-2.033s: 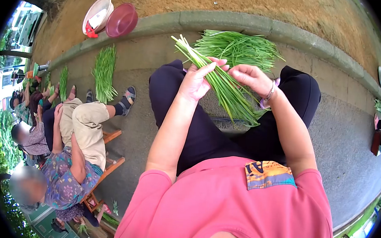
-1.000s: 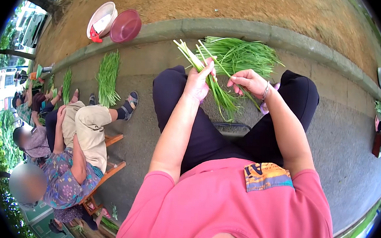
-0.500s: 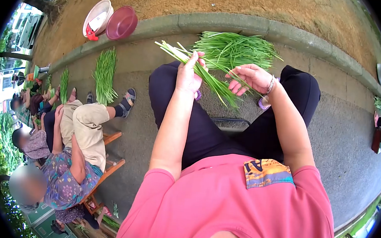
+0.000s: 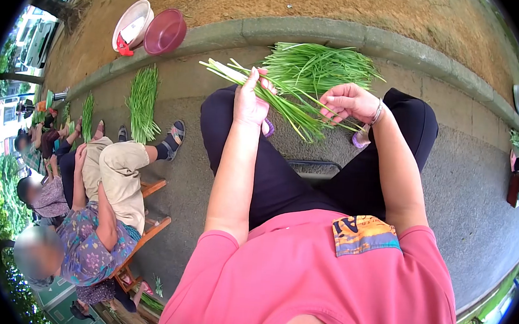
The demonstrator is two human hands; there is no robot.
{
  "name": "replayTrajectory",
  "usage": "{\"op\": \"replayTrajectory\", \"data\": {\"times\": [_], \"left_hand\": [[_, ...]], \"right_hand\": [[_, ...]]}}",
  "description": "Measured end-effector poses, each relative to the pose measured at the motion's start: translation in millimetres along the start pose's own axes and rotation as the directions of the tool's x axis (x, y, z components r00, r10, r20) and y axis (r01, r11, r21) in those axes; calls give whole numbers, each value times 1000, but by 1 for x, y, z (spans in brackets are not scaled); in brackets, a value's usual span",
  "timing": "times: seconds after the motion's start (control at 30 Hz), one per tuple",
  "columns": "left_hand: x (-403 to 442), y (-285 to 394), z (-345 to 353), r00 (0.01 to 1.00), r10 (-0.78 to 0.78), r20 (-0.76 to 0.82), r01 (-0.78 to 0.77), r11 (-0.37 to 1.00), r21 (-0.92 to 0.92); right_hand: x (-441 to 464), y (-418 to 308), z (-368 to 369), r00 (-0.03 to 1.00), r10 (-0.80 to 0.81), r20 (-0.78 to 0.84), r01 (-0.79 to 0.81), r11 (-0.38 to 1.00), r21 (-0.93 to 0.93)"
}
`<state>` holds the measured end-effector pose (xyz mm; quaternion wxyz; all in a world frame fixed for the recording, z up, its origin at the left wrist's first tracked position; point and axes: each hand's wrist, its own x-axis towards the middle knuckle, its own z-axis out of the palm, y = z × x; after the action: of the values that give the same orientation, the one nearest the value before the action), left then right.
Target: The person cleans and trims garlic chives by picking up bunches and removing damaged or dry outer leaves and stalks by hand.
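left hand: grip closed on green stalks, held near left knee. right hand: half-curled by the stalk tips; hold unclear. change: hands wider apart than a second ago, tips likely easier to reach.

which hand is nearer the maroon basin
Left. The left hand, holding long green stalks, is below and to the right of the maroon basin in the view; the right hand is farther right still.
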<state>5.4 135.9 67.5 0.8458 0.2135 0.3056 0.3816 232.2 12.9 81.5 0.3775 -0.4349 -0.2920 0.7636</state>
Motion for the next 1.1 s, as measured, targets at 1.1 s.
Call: {"op": "replayTrajectory", "data": {"times": [1.1], "left_hand": [[-1,25,5,953,294,-81,-271,938,216]], "right_hand": [[1,5,-21,988,-105,-115,17,807,-590]]}}
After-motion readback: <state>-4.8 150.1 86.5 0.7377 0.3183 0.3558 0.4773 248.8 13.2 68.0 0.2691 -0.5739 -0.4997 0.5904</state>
